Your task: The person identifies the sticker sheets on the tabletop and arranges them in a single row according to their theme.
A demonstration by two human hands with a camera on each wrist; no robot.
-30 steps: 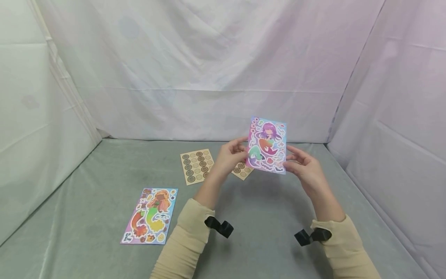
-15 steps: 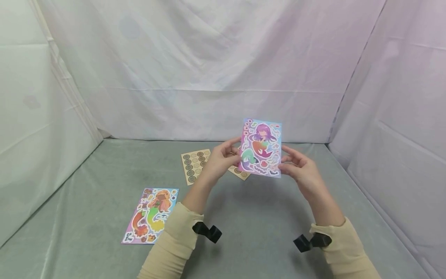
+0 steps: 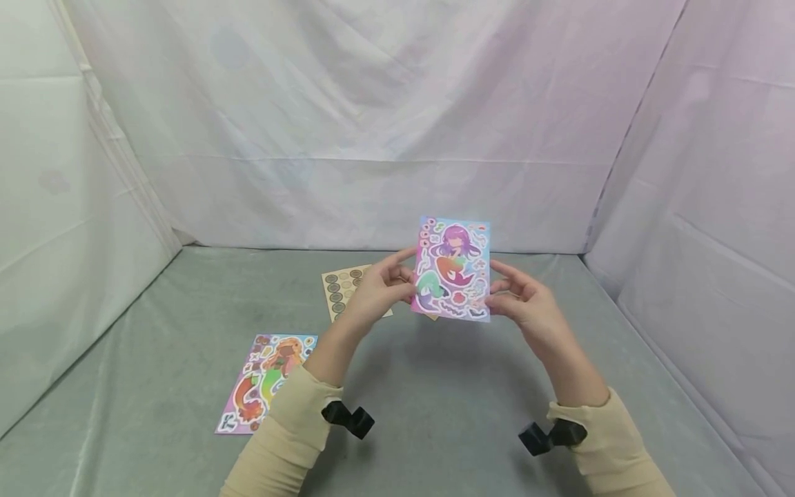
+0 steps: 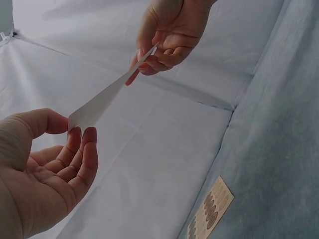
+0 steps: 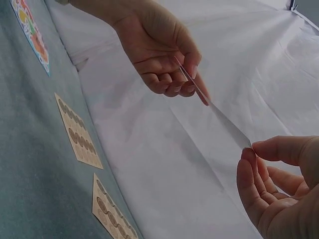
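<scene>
A mermaid sticker sheet, pink and blue with a purple-haired figure, is held up above the table, its printed face toward the head camera. My left hand pinches its left edge between thumb and fingers. On the opposite edge, my right hand pinches it the same way. Both wrist views show the sheet nearly edge-on, its plain white back partly visible, stretched between left hand and right hand.
A second mermaid sticker sheet lies at the left on the grey table, partly behind my left sleeve. Two tan sheets of round stickers lie farther back, mostly covered in the head view. White cloth walls enclose the table.
Both hands have shifted the held sticker sheet left and slightly down, and it now stands straighter. My left forearm covers more of the sheet on the table.
</scene>
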